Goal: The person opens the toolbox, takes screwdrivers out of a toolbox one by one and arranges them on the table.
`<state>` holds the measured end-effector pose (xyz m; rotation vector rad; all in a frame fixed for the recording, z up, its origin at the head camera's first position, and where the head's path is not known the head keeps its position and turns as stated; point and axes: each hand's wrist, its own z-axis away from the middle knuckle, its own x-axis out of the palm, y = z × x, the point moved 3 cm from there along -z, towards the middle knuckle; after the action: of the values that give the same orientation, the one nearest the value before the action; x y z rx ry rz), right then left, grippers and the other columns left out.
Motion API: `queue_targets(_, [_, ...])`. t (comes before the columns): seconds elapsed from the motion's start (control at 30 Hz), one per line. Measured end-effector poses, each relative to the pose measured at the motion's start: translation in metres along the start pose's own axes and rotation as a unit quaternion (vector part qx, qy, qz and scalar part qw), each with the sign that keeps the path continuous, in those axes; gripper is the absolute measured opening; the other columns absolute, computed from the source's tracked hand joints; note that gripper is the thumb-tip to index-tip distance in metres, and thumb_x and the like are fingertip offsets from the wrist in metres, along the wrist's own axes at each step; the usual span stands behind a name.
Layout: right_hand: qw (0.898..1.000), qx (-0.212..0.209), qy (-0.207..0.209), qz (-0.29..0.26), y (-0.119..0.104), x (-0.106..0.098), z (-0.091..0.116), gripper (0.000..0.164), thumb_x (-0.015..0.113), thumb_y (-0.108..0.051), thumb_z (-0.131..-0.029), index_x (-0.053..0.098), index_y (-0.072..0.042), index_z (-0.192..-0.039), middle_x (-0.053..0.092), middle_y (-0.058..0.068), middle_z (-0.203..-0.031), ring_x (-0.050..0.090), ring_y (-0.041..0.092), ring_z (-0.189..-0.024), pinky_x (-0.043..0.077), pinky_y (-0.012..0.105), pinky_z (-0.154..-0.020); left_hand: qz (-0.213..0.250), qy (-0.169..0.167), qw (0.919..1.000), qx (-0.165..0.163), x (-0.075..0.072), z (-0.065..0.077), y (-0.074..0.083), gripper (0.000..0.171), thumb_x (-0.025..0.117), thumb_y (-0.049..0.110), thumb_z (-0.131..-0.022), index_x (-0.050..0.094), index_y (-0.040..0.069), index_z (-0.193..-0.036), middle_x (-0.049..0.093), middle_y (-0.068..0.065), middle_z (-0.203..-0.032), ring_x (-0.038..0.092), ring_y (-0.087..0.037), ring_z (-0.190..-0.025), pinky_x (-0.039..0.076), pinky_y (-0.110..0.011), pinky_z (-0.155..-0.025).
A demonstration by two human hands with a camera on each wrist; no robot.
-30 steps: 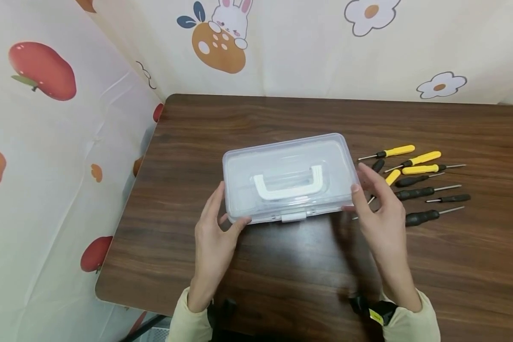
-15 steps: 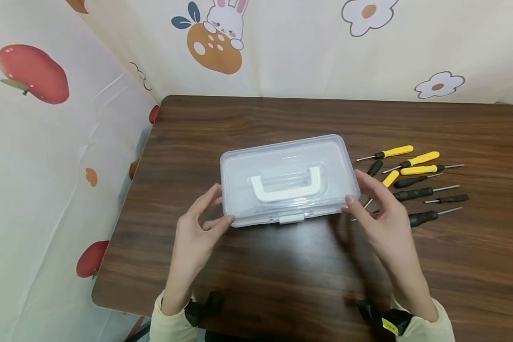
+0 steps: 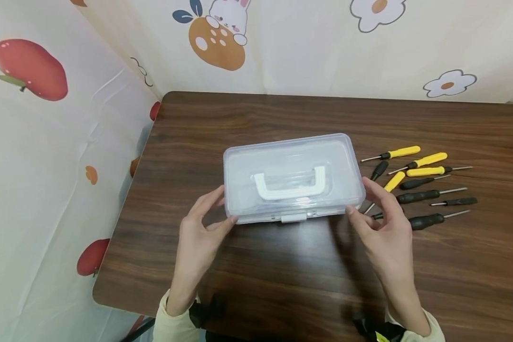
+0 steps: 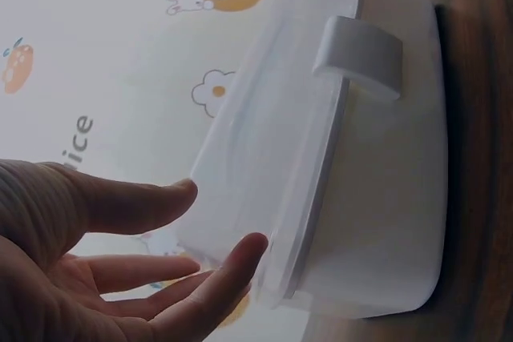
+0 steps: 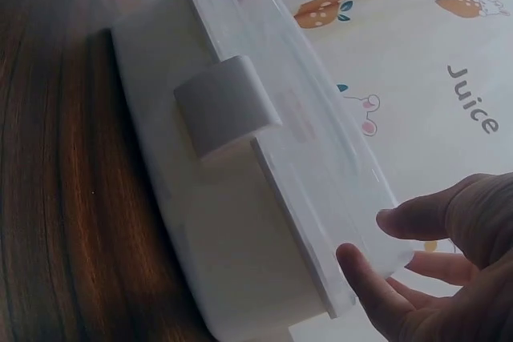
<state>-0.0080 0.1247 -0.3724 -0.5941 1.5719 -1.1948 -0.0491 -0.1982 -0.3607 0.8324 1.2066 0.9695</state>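
Note:
A translucent plastic storage box [image 3: 290,156] stands on the table with its lid down. A white handle [image 3: 289,186] lies folded on the lid, and a white latch [image 4: 361,52] spans the front seam. At the box's left end is my left hand [image 3: 198,242], its thumb at the front corner and its fingers curved along the side. My right hand [image 3: 386,235] holds the opposite end likewise, thumb at the front corner. In both wrist views thumb and fingers lie about the lid's end corners. Some fingertips are hidden behind the box.
On the brown wooden table [image 3: 290,280], right of the box, lie several screwdrivers, among them a yellow one [image 3: 427,171] and a black one [image 3: 427,221]. Some lie close to my right hand. Patterned cloth [image 3: 303,52] hangs behind and at the left.
My left hand has shifted outward, its thumb sliding toward the box's corner. My right thumb has moved down to the front edge. The box stays almost in place; the head view shifts slightly.

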Motion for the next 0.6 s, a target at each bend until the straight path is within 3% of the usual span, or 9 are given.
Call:
queue_targets(0.17, [1.000, -0.014, 0.014, 0.015, 0.000, -0.001, -0.009, 0.064, 0.078, -0.006, -0.091, 0.059, -0.033, -0.146, 0.062, -0.001, -0.139, 0.057, 0.004, -0.118, 0.051, 0.003, -0.075, -0.010, -0.002, 0.9993, 0.036, 0.001, -0.019, 0.003, 0.068, 0.080, 0.000, -0.088, 0.060, 0.025, -0.148, 0.064, 0.000, -0.143, 0.066, -0.017, -0.128, 0.062, -0.022, -0.080])
queue_targets(0.4, [0.999, -0.023, 0.018, 0.035, -0.003, -0.003, -0.034, 0.060, 0.080, -0.010, -0.091, 0.062, -0.030, -0.145, 0.064, 0.000, -0.142, 0.061, 0.010, -0.116, 0.051, 0.003, -0.072, -0.018, -0.001, 0.9967, 0.079, 0.006, -0.051, 0.012, 0.063, 0.082, 0.002, -0.085, 0.065, 0.021, -0.143, 0.067, -0.002, -0.141, 0.070, -0.023, -0.123, 0.049, -0.049, -0.111])
queue_targets(0.6, [0.996, -0.026, 0.023, 0.084, -0.010, -0.004, -0.055, 0.059, 0.079, -0.016, -0.093, 0.060, -0.026, -0.148, 0.066, 0.006, -0.142, 0.065, 0.028, -0.120, 0.043, 0.007, -0.074, -0.018, -0.008, 0.9968, 0.077, 0.013, -0.078, 0.020, 0.062, 0.082, 0.001, -0.086, 0.066, 0.020, -0.142, 0.063, -0.001, -0.147, 0.071, -0.022, -0.121, 0.058, -0.027, -0.083])
